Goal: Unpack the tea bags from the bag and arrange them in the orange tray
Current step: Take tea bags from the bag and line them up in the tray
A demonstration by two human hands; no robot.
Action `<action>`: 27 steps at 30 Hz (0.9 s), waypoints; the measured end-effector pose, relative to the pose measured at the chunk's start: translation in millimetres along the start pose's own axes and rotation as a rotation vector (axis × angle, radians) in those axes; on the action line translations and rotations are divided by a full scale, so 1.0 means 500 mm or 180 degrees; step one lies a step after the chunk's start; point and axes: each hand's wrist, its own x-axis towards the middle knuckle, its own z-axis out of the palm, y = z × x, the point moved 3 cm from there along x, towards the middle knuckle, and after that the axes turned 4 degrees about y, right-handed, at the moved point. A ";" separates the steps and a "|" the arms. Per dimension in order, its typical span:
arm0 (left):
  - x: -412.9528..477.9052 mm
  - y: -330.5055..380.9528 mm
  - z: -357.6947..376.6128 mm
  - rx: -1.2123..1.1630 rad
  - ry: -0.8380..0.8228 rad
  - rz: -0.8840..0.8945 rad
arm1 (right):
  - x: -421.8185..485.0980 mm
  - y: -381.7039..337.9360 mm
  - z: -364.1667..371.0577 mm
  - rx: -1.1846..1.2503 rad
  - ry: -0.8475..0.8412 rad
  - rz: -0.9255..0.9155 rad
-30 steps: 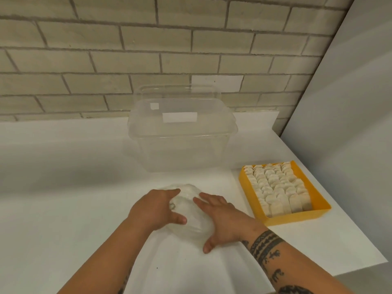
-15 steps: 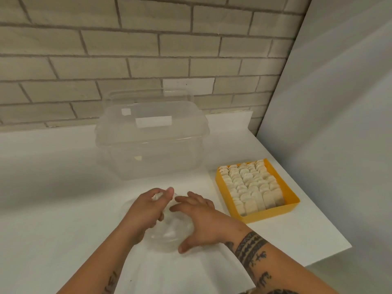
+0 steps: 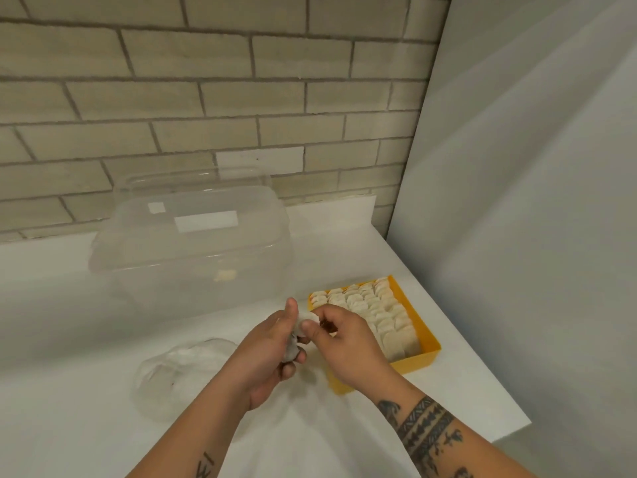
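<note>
Gripped in the curled left hand (image 3: 267, 353), centre frame, was a small clump of white paper tea bags (image 3: 295, 351); the right hand (image 3: 344, 343) pinched 1 at its top. Right of centre, the orange plastic tray (image 3: 427, 351) held nearly full rows. The clear plastic bag (image 3: 179, 370), lower left, lay crumpled, seemingly almost emptied.

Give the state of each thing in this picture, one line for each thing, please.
left hand, grips held tea bags
right hand, pinches the topmost of them
plastic bag, lies crumpled on table, no hand on it
orange tray, nearly full of tea bag rows
clear box, lid state unclear
</note>
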 end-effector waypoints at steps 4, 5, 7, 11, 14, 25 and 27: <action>0.018 0.010 0.048 0.0344 0.0303 0.0436 | 0.021 0.018 -0.074 -0.0055 0.0022 0.0115; 0.023 0.012 0.060 0.0365 0.0371 0.0537 | 0.028 0.022 -0.092 -0.0059 -0.0024 0.0126; 0.032 0.013 0.085 0.0316 0.0453 0.0691 | 0.039 0.028 -0.127 -0.0069 -0.0230 0.0155; 0.045 0.015 0.130 0.0337 0.0568 0.0888 | 0.058 0.037 -0.191 -0.0185 -0.0207 -0.0029; 0.048 0.016 0.162 0.0317 0.0812 0.0976 | 0.067 0.051 -0.218 0.0213 0.0042 -0.0037; 0.048 0.009 0.194 0.0465 0.0957 0.1039 | 0.084 0.080 -0.233 0.0214 -0.0094 -0.0111; 0.054 0.005 0.192 0.0609 0.1008 0.1014 | 0.088 0.082 -0.234 0.0164 -0.0302 -0.0117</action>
